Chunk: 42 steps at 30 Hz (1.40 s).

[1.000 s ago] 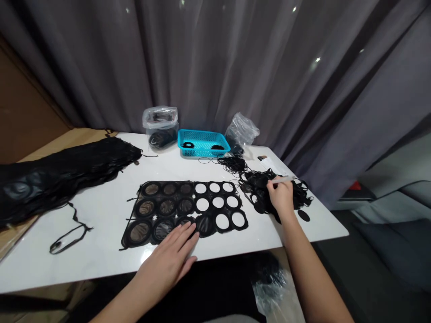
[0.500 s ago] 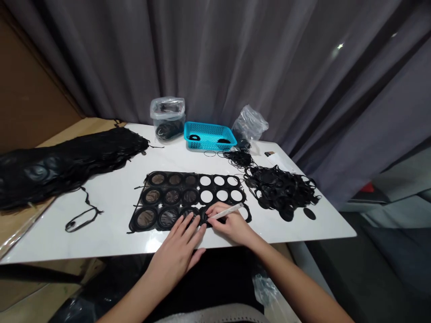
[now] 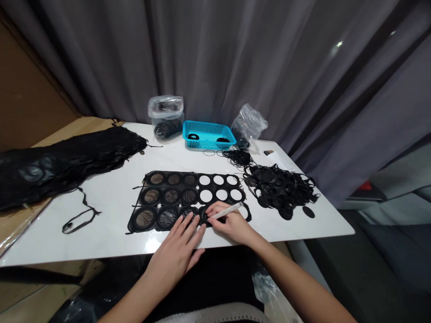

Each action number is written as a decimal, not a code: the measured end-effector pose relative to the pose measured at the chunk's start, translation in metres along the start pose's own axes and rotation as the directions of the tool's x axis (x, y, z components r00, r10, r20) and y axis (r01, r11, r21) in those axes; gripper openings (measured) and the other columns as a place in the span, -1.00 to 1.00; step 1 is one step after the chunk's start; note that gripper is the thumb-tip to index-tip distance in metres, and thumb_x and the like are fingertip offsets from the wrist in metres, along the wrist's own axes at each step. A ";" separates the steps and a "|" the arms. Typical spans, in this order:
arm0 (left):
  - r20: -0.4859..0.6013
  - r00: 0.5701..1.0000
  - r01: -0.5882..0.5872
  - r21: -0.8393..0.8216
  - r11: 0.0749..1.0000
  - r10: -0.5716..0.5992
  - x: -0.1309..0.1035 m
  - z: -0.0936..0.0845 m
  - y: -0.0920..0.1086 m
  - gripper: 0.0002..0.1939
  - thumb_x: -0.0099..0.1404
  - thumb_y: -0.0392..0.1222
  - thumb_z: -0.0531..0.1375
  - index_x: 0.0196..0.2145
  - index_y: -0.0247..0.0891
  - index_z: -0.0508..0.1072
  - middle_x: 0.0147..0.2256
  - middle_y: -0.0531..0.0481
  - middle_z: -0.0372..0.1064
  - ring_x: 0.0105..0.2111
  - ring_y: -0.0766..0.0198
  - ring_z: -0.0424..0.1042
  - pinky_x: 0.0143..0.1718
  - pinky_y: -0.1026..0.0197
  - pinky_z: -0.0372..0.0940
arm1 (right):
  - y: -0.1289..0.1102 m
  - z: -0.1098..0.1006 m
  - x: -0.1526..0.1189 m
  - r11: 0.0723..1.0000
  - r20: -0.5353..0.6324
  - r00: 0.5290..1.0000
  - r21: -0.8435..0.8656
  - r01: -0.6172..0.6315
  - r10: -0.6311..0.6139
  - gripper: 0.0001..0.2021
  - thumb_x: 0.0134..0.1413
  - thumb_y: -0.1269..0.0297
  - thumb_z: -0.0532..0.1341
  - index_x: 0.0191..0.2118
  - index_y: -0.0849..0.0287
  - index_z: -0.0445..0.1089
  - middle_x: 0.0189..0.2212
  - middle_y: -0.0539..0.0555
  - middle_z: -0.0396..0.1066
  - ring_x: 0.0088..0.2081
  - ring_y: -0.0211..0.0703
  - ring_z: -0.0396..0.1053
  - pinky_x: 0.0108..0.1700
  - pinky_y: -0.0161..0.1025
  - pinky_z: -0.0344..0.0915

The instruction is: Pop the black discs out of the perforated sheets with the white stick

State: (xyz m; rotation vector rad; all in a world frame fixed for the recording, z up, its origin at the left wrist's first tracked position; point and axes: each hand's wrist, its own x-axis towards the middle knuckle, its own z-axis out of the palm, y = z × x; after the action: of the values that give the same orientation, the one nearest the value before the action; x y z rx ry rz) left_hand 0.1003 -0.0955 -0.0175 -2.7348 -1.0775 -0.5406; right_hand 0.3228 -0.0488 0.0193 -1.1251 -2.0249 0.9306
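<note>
A black moulded sheet (image 3: 171, 196) with rows of round rings lies flat near the table's front edge. Its left rings have dark, filmy centres; several at the right are open and show white. My left hand (image 3: 180, 244) rests on the front row with fingers stretched out, pressing the sheet. Pinched in my right hand (image 3: 232, 224) is a slim white pen-shaped tool (image 3: 234, 208), slanted, its tip down at a ring in the front row just right of my left fingertips. The tip itself is too small to make out.
A heap of black discs and scraps (image 3: 283, 188) lies at the right, thin black rings (image 3: 238, 157) behind it. Farther back are a blue basket (image 3: 208, 130), a clear tub (image 3: 166, 119) and a plastic bag (image 3: 251, 121). Stacked black sheets (image 3: 74, 157) fill the left.
The view has shifted very slightly. Both hands and the white tool stay at nearly the same place on the sheet.
</note>
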 end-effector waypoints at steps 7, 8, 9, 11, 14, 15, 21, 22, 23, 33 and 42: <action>-0.022 1.000 0.009 -0.029 1.000 -0.010 -0.003 0.007 -0.001 -0.52 0.41 -0.19 0.12 0.25 -0.26 0.26 0.28 -0.22 0.21 0.29 -0.04 0.17 0.25 -0.10 0.18 | -0.006 0.005 -0.008 0.850 0.093 0.972 -0.472 0.233 -0.214 -0.87 0.24 0.47 0.09 -0.18 0.17 0.36 -0.13 0.22 0.45 -0.09 0.03 0.36 -0.08 -0.06 0.30; -0.023 1.000 0.011 -0.034 0.999 -0.012 -0.003 0.008 -0.001 -0.52 0.41 -0.20 0.11 0.25 -0.27 0.26 0.27 -0.22 0.21 0.29 -0.05 0.18 0.25 -0.10 0.19 | -0.001 -0.002 -0.006 0.839 0.021 0.980 -0.514 0.180 -0.198 -0.87 0.25 0.46 0.07 -0.20 0.17 0.35 -0.18 0.21 0.45 -0.14 0.03 0.36 -0.12 -0.07 0.30; -0.023 1.000 0.012 -0.036 0.999 -0.013 -0.002 0.008 0.000 -0.52 0.40 -0.21 0.12 0.25 -0.27 0.26 0.27 -0.23 0.21 0.29 -0.05 0.18 0.25 -0.10 0.19 | 0.004 -0.011 -0.002 0.839 -0.087 0.981 -0.536 0.100 -0.172 -0.86 0.26 0.45 0.05 -0.23 0.17 0.34 -0.25 0.20 0.45 -0.20 0.01 0.36 -0.15 -0.09 0.29; -0.019 1.000 0.012 -0.045 0.999 -0.013 -0.002 0.006 0.000 -0.50 0.39 -0.23 0.13 0.26 -0.29 0.26 0.27 -0.23 0.21 0.29 -0.06 0.18 0.25 -0.11 0.20 | 0.014 -0.032 0.008 0.849 -0.322 0.941 -0.522 -0.081 -0.108 -0.81 0.30 0.42 -0.01 -0.28 0.15 0.32 -0.34 0.16 0.41 -0.29 -0.03 0.35 -0.20 -0.12 0.26; -0.021 1.000 -0.005 -0.075 0.997 0.003 -0.003 -0.002 -0.001 -0.50 0.40 -0.24 0.12 0.27 -0.27 0.25 0.28 -0.20 0.21 0.29 -0.02 0.18 0.25 -0.08 0.21 | 0.016 -0.050 0.023 0.894 -0.467 0.884 -0.406 -0.192 -0.022 -0.81 0.30 0.35 0.01 -0.31 0.14 0.31 -0.32 0.13 0.42 -0.32 -0.08 0.35 -0.23 -0.18 0.24; -0.023 1.000 -0.001 -0.086 0.996 -0.001 -0.005 -0.005 -0.001 -0.50 0.41 -0.24 0.11 0.28 -0.27 0.24 0.28 -0.18 0.20 0.29 0.00 0.18 0.25 -0.07 0.21 | 0.012 -0.048 0.026 0.919 -0.441 0.897 -0.346 -0.188 0.018 -0.82 0.30 0.33 0.03 -0.31 0.13 0.32 -0.32 0.10 0.44 -0.32 -0.10 0.36 -0.24 -0.21 0.24; -0.086 0.986 0.134 -0.087 0.987 -0.142 -0.027 -0.014 -0.009 -0.53 0.45 -0.16 0.09 0.26 -0.30 0.25 0.25 -0.26 0.24 0.25 -0.01 0.25 0.20 -0.08 0.28 | -0.020 0.011 0.031 0.998 0.031 0.999 -0.046 -0.041 0.042 -0.84 0.29 0.33 0.07 -0.28 0.13 0.38 -0.30 0.01 0.47 -0.27 -0.19 0.39 -0.22 -0.29 0.25; -0.087 0.986 0.137 -0.082 0.987 -0.144 -0.031 -0.013 -0.010 -0.54 0.45 -0.18 0.09 0.26 -0.30 0.25 0.25 -0.26 0.25 0.25 -0.01 0.25 0.20 -0.09 0.28 | -0.023 0.019 0.030 0.999 0.066 0.998 -0.028 -0.018 0.020 -0.86 0.28 0.35 0.09 -0.30 0.13 0.38 -0.28 0.01 0.46 -0.24 -0.20 0.39 -0.18 -0.28 0.26; -0.083 0.986 0.137 -0.078 0.987 -0.144 -0.033 -0.012 -0.011 -0.54 0.45 -0.21 0.08 0.26 -0.29 0.25 0.25 -0.26 0.25 0.25 -0.01 0.25 0.20 -0.08 0.28 | -0.024 0.024 0.029 1.000 0.085 0.996 -0.017 0.000 0.001 -0.87 0.26 0.36 0.11 -0.32 0.13 0.36 -0.26 0.02 0.46 -0.21 -0.19 0.39 -0.14 -0.27 0.26; -0.056 0.988 0.134 -0.110 0.985 -0.140 -0.040 -0.009 -0.013 -0.51 0.43 -0.32 0.04 0.29 -0.29 0.21 0.26 -0.25 0.22 0.28 0.01 0.20 0.23 -0.08 0.26 | -0.023 0.032 0.026 1.000 0.121 0.992 0.006 0.018 -0.018 -0.85 0.21 0.37 0.19 -0.41 0.14 0.31 -0.18 0.04 0.36 -0.16 -0.18 0.34 -0.07 -0.20 0.26; -0.053 0.988 0.141 -0.117 0.983 -0.148 -0.036 -0.015 -0.014 -0.53 0.42 -0.33 0.05 0.26 -0.27 0.26 0.27 -0.25 0.20 0.30 -0.01 0.17 0.24 -0.11 0.23 | -0.027 0.043 0.017 0.970 0.139 0.979 -0.174 0.171 -0.148 -0.90 0.26 0.42 0.15 -0.31 0.14 0.34 -0.16 0.10 0.37 -0.11 -0.11 0.32 -0.04 -0.16 0.31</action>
State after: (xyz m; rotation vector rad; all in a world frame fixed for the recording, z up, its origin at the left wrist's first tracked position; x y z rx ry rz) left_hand 0.0623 -0.1119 -0.0177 -2.7279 -1.2745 -0.7236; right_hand 0.2694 -0.0558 0.0213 -1.0018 -2.3062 0.7605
